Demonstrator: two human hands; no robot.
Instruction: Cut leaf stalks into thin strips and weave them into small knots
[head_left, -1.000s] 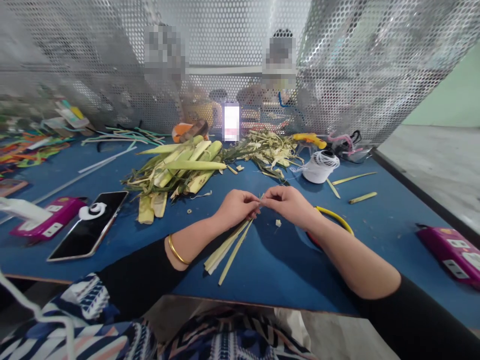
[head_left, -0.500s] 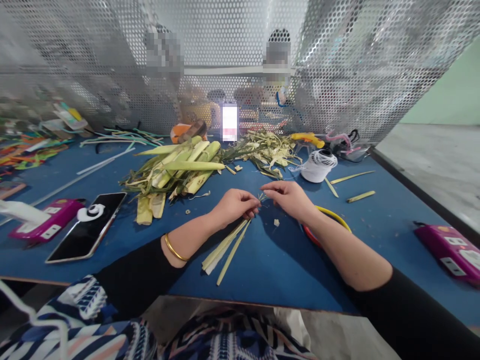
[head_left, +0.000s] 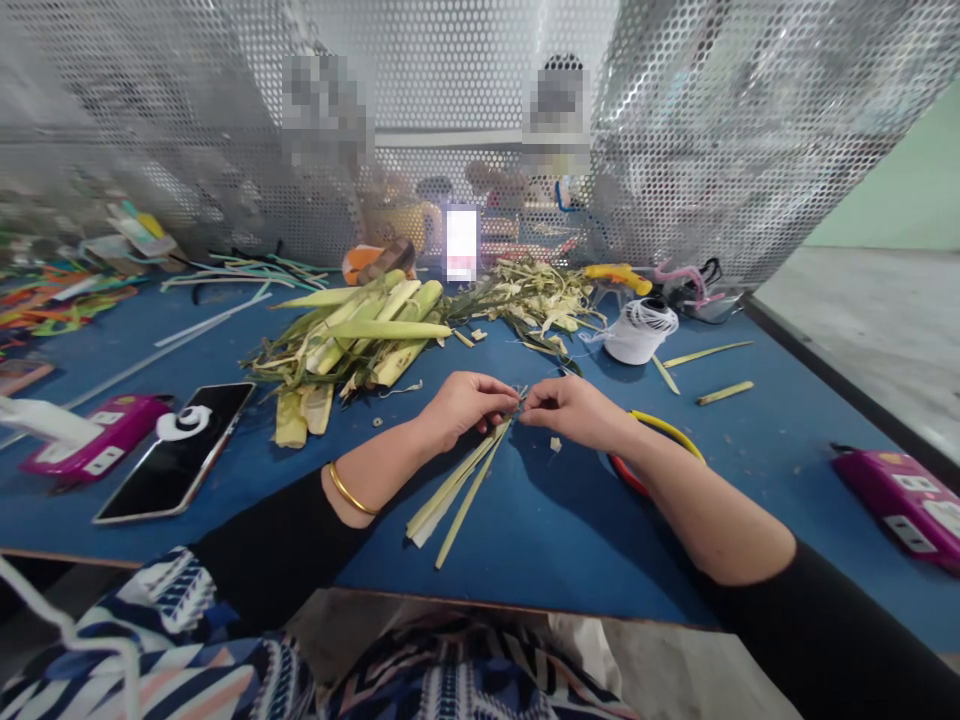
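A small bundle of pale green leaf strips (head_left: pixel 457 488) is pinched near its upper end between the thumb and fingers of my left hand (head_left: pixel 471 410). The strips' lower ends fan out over the blue table toward me. My right hand (head_left: pixel 576 410) is closed in a pinch right beside the bundle's tip, almost meeting my left fingertips. Thin frayed ends or threads (head_left: pixel 520 391) show between the two hands. What my right fingers hold is too small to make out. A tiny pale scrap (head_left: pixel 555 443) lies under my right hand.
A heap of corn-husk-like stalks (head_left: pixel 360 330) lies left, shredded leaves (head_left: pixel 536 295) behind. A white thread spool (head_left: pixel 637 332) and red-and-yellow pliers (head_left: pixel 667 428) are at right. A phone (head_left: pixel 180 450) and purple power strips (head_left: pixel 904 505) flank me. A perforated screen (head_left: pixel 465 120) stands behind.
My right hand has come slightly down, its fingers curling in from a looser, extended pose to a pinch by the bundle's tip. My left hand keeps its hold on the strips.
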